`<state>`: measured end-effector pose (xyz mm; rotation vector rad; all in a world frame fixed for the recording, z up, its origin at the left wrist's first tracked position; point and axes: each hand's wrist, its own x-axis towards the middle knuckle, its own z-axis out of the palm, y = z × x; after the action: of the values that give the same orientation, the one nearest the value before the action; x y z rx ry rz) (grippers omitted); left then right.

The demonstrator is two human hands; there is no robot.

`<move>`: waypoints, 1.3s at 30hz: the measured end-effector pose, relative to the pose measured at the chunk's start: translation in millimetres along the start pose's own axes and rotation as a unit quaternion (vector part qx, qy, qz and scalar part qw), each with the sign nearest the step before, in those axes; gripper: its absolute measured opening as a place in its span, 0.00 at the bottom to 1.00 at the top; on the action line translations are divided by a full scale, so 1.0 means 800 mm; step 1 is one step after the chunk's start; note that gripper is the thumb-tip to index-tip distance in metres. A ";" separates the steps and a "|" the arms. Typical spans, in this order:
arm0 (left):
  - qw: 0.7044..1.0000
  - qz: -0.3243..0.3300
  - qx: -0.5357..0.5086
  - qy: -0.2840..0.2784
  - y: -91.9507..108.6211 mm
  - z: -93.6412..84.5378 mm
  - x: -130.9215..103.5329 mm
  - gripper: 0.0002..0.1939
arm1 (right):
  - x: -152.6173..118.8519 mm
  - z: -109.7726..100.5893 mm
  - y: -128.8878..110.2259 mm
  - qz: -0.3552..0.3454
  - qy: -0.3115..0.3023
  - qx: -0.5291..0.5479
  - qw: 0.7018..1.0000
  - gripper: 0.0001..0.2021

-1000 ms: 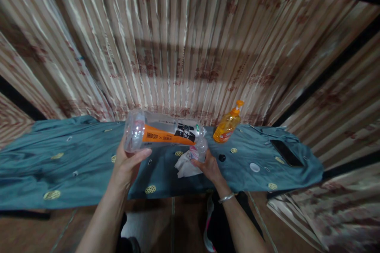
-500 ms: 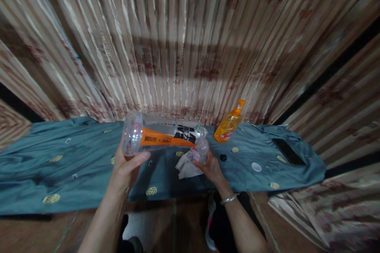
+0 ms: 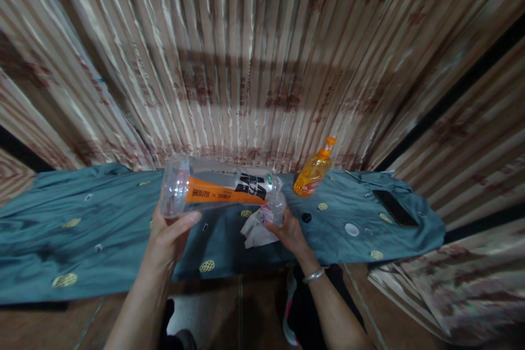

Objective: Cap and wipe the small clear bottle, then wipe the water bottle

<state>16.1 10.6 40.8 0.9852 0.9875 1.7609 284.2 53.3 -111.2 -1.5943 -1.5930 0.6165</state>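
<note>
My left hand (image 3: 170,235) is closed round the base end of a large clear plastic bottle (image 3: 221,186) with an orange, black and silver label. The bottle lies nearly level in the air, its neck pointing right. At that neck, my right hand (image 3: 289,232) grips a smaller clear plastic bottle (image 3: 279,203) with a pinkish label. The two mouths meet or overlap; I cannot tell how closely. Beneath the small bottle, a crumpled white tissue (image 3: 258,229) rests on the cloth, close to my right fingers.
An orange pump bottle (image 3: 311,175) stands behind my right hand on the blue-green cloth (image 3: 123,240). Further right are a small black cap (image 3: 306,217), a white round lid (image 3: 351,229) and a dark phone (image 3: 394,208). Pleated curtains (image 3: 246,65) hang close behind.
The large bottle's base end has shifted slightly left and my view has moved a little. Both hands keep the same holds, with the bottle necks together.
</note>
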 end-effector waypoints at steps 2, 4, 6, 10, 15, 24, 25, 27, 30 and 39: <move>1.000 0.000 -0.005 -0.001 0.001 0.002 0.000 0.45 | 0.000 0.000 0.001 -0.002 -0.006 -0.003 1.000 0.33; 1.000 0.006 -0.007 -0.011 0.001 0.003 0.000 0.45 | 0.000 -0.001 0.001 0.002 -0.010 -0.008 1.000 0.33; 1.000 0.013 0.000 -0.023 0.000 0.003 0.001 0.45 | 0.001 -0.001 0.001 0.006 -0.010 -0.010 1.000 0.34; 0.999 0.020 0.006 -0.030 0.000 0.003 0.002 0.44 | 0.001 -0.003 0.001 0.003 -0.015 0.000 1.000 0.33; 1.000 0.013 -0.018 -0.015 0.001 0.006 0.002 0.44 | 0.001 -0.002 0.000 0.008 -0.008 -0.010 1.000 0.31; 0.999 0.023 -0.026 -0.006 -0.001 0.011 0.000 0.42 | 0.001 -0.003 -0.006 0.022 -0.015 0.000 1.000 0.31; 0.999 0.026 -0.025 -0.010 -0.001 0.011 0.000 0.42 | 0.001 -0.003 -0.006 0.023 -0.015 0.001 1.000 0.31; 0.999 0.029 -0.029 -0.013 -0.001 0.013 0.001 0.42 | 0.001 -0.004 -0.007 0.025 -0.015 0.003 1.000 0.31; 0.999 0.025 -0.045 -0.005 0.001 0.017 0.001 0.42 | 0.001 -0.003 -0.006 0.021 -0.016 0.009 1.000 0.31; 0.997 0.037 -0.072 0.004 0.001 0.021 0.001 0.39 | 0.001 -0.002 -0.001 0.008 -0.017 0.009 1.000 0.32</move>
<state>30.6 14.5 48.1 0.9329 0.8251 1.8714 285.3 54.0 -109.2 -1.5930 -1.5958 0.6680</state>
